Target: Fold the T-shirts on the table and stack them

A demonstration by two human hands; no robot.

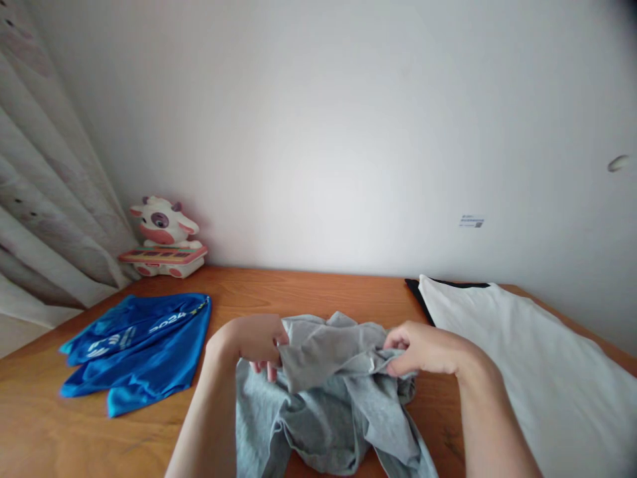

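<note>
A crumpled grey garment (323, 418) lies on the wooden table (239, 292), its upper band of lighter grey cloth raised between my hands. My left hand (259, 342) grips the left end of that band, fingers curled partly behind the cloth. On the right, my right hand (421, 346) pinches the band's other end between thumb and fingers. Loose folds and sleeve-like parts of the garment hang down toward the table's near side.
A blue garment with white print (149, 345) lies at the left. Behind it stands a cow-shaped toy keyboard (164, 239) beside a curtain (44, 186). White cloth with a black edge (527, 358) covers the right side. A wall rises behind the table.
</note>
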